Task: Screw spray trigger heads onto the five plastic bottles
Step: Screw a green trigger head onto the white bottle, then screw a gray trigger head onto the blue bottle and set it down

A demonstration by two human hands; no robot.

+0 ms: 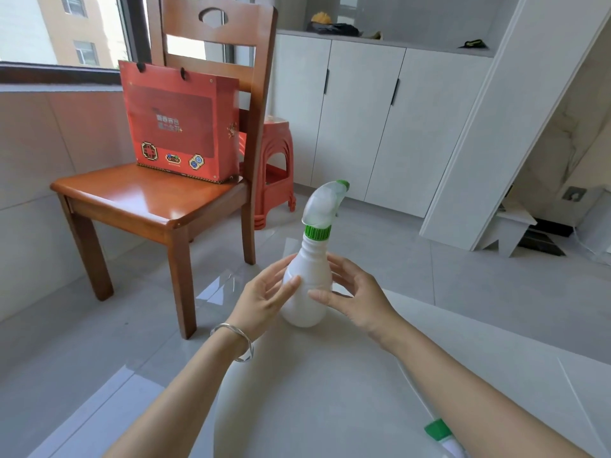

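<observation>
One unlabelled white bottle (307,285), upright.

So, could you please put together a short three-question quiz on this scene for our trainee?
1. True or false: the spray trigger head is already seated on the white bottle.
2. What stands on the wooden chair? A) a red paper bag B) a kettle C) a stack of books
3. Fill in: the left hand wears a silver ____ at the wrist.

Key: 1 true, the green collar sits on the neck. 2 A, the red paper bag. 3 bracelet. The right hand flanks the bottle too.
</observation>
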